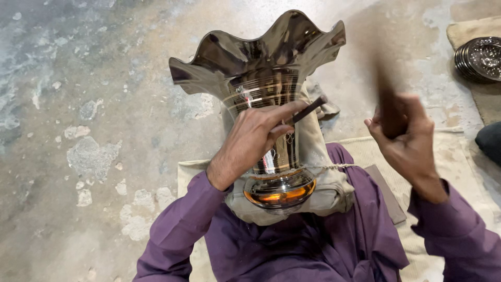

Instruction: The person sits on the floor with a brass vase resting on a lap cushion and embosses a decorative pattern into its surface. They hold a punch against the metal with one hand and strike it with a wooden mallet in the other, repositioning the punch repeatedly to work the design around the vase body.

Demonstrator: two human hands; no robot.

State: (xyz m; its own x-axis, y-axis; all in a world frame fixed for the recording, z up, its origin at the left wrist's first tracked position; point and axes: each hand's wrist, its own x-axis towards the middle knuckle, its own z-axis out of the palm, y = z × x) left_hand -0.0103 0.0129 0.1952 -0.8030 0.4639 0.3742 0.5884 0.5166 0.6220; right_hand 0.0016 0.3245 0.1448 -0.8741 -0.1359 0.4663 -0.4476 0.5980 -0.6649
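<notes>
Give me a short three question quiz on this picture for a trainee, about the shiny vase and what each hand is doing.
1. True or false: the metal vase has a wavy, flared rim.
2. Which hand presses a thin dark tool against the vase? A) left hand B) right hand
3. What lies stacked at the picture's top right edge?

Key:
1. True; the rim flares in ruffles, and the vase lies tilted on a beige cloth across the person's lap.
2. A; the left hand holds it on the vase body, while the right hand is raised with a blurred dark object.
3. Dark round plates, set on a mat.
</notes>
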